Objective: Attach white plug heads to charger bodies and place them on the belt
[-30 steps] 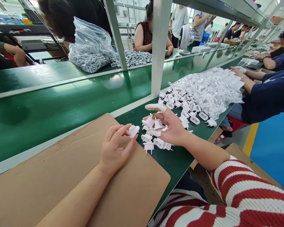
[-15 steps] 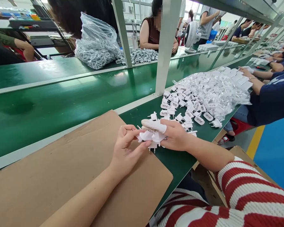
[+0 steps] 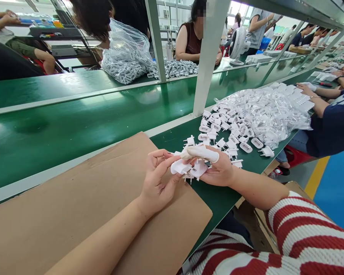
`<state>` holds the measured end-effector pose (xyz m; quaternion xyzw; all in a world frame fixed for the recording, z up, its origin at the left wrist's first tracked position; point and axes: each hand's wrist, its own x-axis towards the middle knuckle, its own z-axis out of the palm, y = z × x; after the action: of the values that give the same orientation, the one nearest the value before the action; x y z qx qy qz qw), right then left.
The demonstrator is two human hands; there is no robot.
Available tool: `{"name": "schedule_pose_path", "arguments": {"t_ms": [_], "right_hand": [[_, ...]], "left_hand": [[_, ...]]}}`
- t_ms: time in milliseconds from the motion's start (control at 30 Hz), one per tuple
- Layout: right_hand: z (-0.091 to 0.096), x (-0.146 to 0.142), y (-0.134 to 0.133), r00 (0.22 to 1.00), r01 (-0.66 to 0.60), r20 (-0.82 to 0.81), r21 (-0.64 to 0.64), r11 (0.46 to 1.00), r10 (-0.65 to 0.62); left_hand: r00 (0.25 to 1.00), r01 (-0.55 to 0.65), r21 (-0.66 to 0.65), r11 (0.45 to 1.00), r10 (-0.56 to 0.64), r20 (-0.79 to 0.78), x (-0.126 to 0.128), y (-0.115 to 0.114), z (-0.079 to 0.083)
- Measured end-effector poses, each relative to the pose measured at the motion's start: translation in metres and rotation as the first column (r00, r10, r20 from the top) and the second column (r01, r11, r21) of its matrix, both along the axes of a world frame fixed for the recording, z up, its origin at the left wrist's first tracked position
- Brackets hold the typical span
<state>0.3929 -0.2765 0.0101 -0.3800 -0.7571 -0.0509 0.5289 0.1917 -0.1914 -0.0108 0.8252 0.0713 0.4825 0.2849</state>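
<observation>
My left hand (image 3: 160,181) pinches a white plastic plug housing (image 3: 180,167) between thumb and fingers, above the corner of the cardboard sheet (image 3: 97,202). Close against it, my right hand (image 3: 218,168) holds another white plug housing (image 3: 200,168) with metal pins showing. White finger covers (image 3: 203,153) sit on fingers of the right hand and hide part of what it grips. Just beyond both hands lies a loose pile of white plug housings (image 3: 232,128), some with pins sticking out.
A clear plastic bag (image 3: 286,110) of white parts lies behind the pile. A white post (image 3: 208,61) rises at the bench edge beside the green conveyor belt (image 3: 74,130). Across it stands a bag of grey parts (image 3: 126,57). A co-worker's sleeve (image 3: 339,114) is at right.
The view has shifted a little, so the scene sits further right. My right fingers have lifted and parted somewhat from the left hand's housing, showing more of the housing in the right hand.
</observation>
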Motion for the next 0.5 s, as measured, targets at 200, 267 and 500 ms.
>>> {"name": "schedule_pose_path", "arguments": {"t_ms": [200, 267, 500], "right_hand": [[-0.004, -0.006, -0.002, 0.933, -0.201, -0.349, -0.302, 0.932, 0.088], [0.006, -0.008, -0.002, 0.795, -0.359, -0.601, -0.352, 0.864, 0.085], [0.043, 0.011, 0.000, 0.215, -0.863, -0.976, -0.203, 0.463, -0.027]], "left_hand": [[0.998, -0.067, -0.005, 0.998, 0.067, -0.020, -0.002, -0.001, -0.001], [0.987, -0.156, -0.018, 0.988, 0.155, -0.029, -0.003, 0.001, -0.001], [0.948, -0.318, -0.065, 0.946, 0.318, 0.001, -0.001, 0.012, -0.003]]}}
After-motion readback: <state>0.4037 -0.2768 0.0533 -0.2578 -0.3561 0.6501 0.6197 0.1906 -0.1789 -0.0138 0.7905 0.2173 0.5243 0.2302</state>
